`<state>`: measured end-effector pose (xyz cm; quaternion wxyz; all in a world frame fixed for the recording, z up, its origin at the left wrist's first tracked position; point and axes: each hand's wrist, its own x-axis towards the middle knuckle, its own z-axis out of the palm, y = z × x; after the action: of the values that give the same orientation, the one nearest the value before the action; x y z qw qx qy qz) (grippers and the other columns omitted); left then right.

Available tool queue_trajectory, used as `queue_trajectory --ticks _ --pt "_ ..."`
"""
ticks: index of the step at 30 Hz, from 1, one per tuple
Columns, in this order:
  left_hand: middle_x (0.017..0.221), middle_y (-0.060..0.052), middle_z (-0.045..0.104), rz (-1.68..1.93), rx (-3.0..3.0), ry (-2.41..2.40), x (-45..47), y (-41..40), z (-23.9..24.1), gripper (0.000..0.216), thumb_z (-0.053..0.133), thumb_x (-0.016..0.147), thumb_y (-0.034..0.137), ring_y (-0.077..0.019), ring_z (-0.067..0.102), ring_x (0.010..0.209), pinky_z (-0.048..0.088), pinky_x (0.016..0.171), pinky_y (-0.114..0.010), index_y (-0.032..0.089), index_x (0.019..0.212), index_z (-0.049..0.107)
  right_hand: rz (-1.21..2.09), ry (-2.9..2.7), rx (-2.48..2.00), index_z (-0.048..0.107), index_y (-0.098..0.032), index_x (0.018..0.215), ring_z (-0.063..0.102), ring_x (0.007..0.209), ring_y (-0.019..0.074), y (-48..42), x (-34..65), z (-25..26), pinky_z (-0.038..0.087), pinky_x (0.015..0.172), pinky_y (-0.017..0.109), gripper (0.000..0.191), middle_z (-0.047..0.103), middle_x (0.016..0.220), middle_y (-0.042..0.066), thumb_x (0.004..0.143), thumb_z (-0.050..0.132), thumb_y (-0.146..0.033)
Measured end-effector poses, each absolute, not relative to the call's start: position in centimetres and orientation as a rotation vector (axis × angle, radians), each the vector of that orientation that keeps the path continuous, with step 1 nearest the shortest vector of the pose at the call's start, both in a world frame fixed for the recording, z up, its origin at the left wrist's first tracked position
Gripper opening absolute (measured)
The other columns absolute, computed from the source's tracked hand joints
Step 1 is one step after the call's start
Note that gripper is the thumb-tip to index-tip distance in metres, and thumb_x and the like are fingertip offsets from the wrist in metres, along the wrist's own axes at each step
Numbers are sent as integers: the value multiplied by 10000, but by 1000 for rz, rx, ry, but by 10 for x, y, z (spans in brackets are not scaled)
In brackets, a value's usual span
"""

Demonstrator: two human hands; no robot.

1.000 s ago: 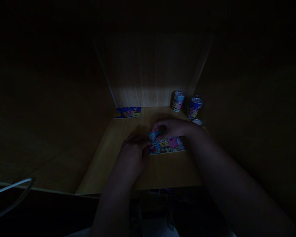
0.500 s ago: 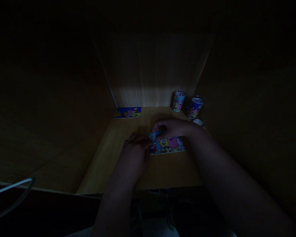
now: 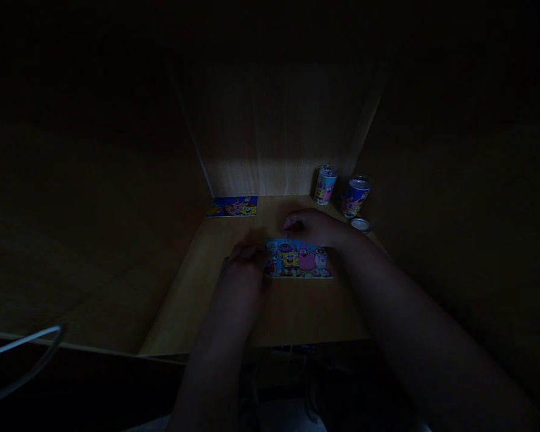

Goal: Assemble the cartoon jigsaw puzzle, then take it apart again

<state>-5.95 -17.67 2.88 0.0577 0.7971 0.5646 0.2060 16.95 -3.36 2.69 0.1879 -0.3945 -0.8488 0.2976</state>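
A rectangular cartoon picture panel (image 3: 299,263), seemingly a jigsaw puzzle, lies flat on the wooden surface in front of me. My left hand (image 3: 247,258) rests at its left end, fingers stretched towards it and touching the edge. Just above the panel's far edge is my right hand (image 3: 303,225), its fingers curled with thumb and forefinger close together. Whatever those fingertips hold, if anything, is too dark to make out.
A second cartoon panel (image 3: 234,206), mostly blue, lies at the back left. Two printed cans with clear tops, one light blue (image 3: 325,186) and one dark blue (image 3: 355,198), stand back right beside a round lid (image 3: 360,225). Wooden walls enclose the surface.
The panel has shifted left and now lies straighter, with more of its top edge showing. My right hand has drawn back from it slightly, and my left hand has moved a little left.
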Motion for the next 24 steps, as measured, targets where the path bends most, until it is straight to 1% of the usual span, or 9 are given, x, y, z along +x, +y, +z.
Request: queue_trajectory --ticks 4,8,10,12,15,17,20,22,24 --pt "1443 -95 761 680 2477 1451 -57 -178 22 664 603 807 -100 -327 679 1335 534 1193 -520 220 1358 788 640 -2322 -1166 740 -200 914 669 817 197 -30 169 24 474 756 315 286 773 879 27 1042 660 -443" --pt "1465 -65 758 744 2499 1301 -54 -179 17 548 632 902 -30 -300 684 1363 513 1223 -513 256 1341 792 488 -2297 -1143 712 -205 868 622 790 196 -31 162 22 471 776 332 346 734 848 37 1080 604 -456" --pt "1385 -73 787 767 2493 1324 -54 -179 19 436 647 932 7 -300 706 1310 533 1187 -502 249 1254 812 437 -2308 -1088 732 -208 916 659 881 224 -33 155 21 508 864 360 332 759 932 71 1095 590 -449" --pt "1252 -84 809 747 2475 1413 -54 -179 23 310 659 953 42 -303 729 1216 563 1117 -489 241 1130 819 403 -2326 -1016 763 -211 1037 691 1056 264 -35 146 19 525 1009 407 321 786 1091 112 1118 559 -445" --pt "1151 -115 797 651 2444 1626 -58 -182 32 167 669 987 108 -329 731 1134 575 1035 -494 221 992 792 376 -2353 -909 764 -221 1260 645 1333 296 -37 133 14 456 1221 481 388 762 1349 144 1160 464 -446" --pt "1150 -146 788 576 2418 1763 -63 -185 36 146 652 1026 165 -358 728 1124 575 1010 -517 202 958 775 370 -2373 -852 745 -231 1355 584 1459 296 -37 125 9 401 1300 507 444 726 1459 140 1178 409 -459" --pt "1176 -198 785 495 2345 1946 -73 -191 40 246 579 1104 278 -405 731 1132 582 996 -563 174 1013 782 365 -2406 -791 727 -258 1423 552 1516 279 -36 116 2 384 1336 515 484 711 1505 118 1188 374 -492" --pt "1241 -228 777 488 2300 2020 -79 -195 39 287 538 1125 293 -416 731 1171 583 1025 -579 149 1161 784 357 -2428 -771 718 -266 1443 596 1466 273 -35 112 -1 425 1313 514 496 726 1484 117 1190 366 -507" --pt "1365 -233 750 518 2307 1996 -84 -199 35 323 528 1115 232 -402 711 1272 567 1100 -573 145 1337 745 341 -2452 -769 708 -257 1459 619 1437 274 -32 109 -3 449 1294 511 505 728 1482 127 1189 371 -519"
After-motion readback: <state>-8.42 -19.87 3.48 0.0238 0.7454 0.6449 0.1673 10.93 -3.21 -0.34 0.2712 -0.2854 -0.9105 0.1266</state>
